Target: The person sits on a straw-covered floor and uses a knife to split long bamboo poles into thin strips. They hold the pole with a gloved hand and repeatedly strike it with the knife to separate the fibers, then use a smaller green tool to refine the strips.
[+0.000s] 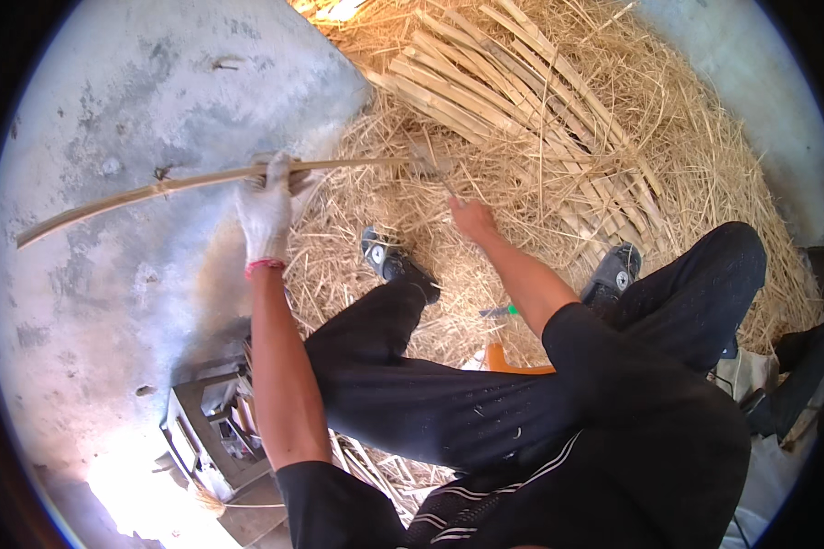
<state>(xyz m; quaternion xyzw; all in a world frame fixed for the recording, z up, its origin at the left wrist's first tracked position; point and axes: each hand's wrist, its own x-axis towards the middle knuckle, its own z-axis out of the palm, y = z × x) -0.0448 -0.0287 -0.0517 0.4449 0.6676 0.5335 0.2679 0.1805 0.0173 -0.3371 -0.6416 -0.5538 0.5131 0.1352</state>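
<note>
My left hand (267, 209), in a white knit glove with a pink-red cuff, is closed round a long bamboo strip (137, 195). The strip bows from the far left, in front of the wall, to the middle of the view. My bare right hand (473, 220) grips the handle of what looks like a knife (425, 166), its grey blade smeared by motion. That blade is at the strip's right end; whether it has entered the bamboo I cannot tell.
Split bamboo strips (522, 96) lie piled on deep shavings (705, 137) at the far right. A green-handled tool (511, 310) lies between my legs, near an orange plastic edge (513, 360). A worn wall (92, 128) borders the left, with a wooden frame (201, 421) below.
</note>
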